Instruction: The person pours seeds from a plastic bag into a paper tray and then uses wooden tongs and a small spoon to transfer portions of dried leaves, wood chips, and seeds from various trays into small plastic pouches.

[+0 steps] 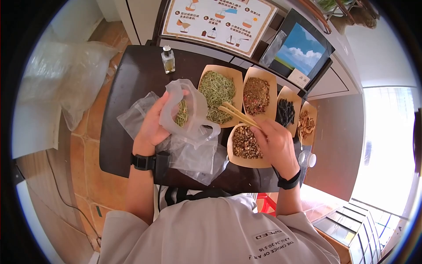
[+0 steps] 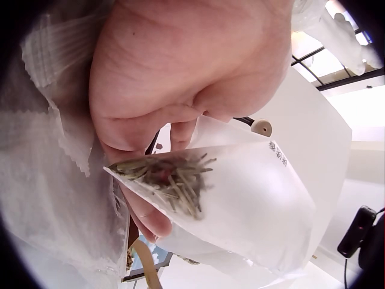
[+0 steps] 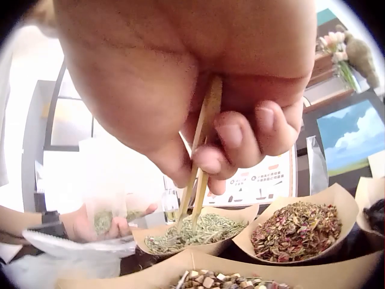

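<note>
My left hand [image 1: 154, 119] holds a translucent white pouch [image 1: 166, 115] with green dried herb in its bottom; in the left wrist view the pouch [image 2: 258, 198] lies against the fingers. My right hand [image 1: 278, 143] grips wooden tongs or chopsticks [image 1: 239, 115], whose tips reach into the paper tray of green herb [image 1: 217, 90]. In the right wrist view the tips [image 3: 191, 220] touch the herb [image 3: 207, 233], with the right hand's fingers [image 3: 231, 129] curled round the upper part. Whether any herb is between the tips cannot be told.
Paper trays hold reddish flakes [image 1: 256, 94], black strips [image 1: 285, 112], orange-brown pieces [image 1: 306, 123] and brown chunks [image 1: 247, 143]. A glass bottle [image 1: 168, 59] stands at the back. Clear plastic bags [image 1: 193, 158] lie near the front edge. An instruction board [image 1: 217, 22] stands behind the table.
</note>
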`<state>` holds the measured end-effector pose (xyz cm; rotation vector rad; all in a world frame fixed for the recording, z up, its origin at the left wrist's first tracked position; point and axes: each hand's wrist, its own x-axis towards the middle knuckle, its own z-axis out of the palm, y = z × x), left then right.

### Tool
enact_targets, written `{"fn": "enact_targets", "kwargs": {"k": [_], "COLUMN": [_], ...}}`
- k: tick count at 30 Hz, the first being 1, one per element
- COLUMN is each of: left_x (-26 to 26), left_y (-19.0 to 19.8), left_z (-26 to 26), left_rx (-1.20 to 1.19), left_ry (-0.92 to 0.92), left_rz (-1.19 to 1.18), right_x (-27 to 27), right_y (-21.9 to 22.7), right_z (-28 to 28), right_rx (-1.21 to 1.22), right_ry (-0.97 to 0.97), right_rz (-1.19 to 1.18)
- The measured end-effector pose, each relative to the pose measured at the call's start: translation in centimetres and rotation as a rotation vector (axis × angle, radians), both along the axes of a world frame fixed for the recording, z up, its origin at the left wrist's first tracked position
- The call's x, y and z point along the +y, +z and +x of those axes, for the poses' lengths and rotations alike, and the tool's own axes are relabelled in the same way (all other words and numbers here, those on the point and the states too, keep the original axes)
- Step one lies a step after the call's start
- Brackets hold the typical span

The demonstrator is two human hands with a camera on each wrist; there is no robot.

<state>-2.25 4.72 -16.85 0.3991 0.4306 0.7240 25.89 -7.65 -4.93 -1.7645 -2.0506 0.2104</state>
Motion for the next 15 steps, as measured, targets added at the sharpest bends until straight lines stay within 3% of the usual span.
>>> {"fn": "enact_targets", "kwargs": {"k": [3, 7, 12, 15], "left_x": [0.0, -0.1, 0.0, -0.1], "left_y": [0.1, 0.4, 0.3, 0.6], "left_z": [0.0, 0.3, 0.1, 0.2], "left_rx": [0.004, 0.027, 0.019, 0.033], "left_ry": [-0.004, 0.029, 0.007, 0.008], "left_rz": [-0.001, -0.03, -0.016, -0.008], "right_x": [-0.1, 0.5, 0.9, 0.7], "right_y": [0.8, -0.6, -0.7, -0.5], "right_z": [0.6, 1.6, 1.4, 1.5], "right_rx": [0.076, 0.102, 0.116, 0.012], "right_ry": [-0.146, -0.181, -0.097, -0.003], "right_rz": [-0.094, -0.13, -0.233, -0.156]}}
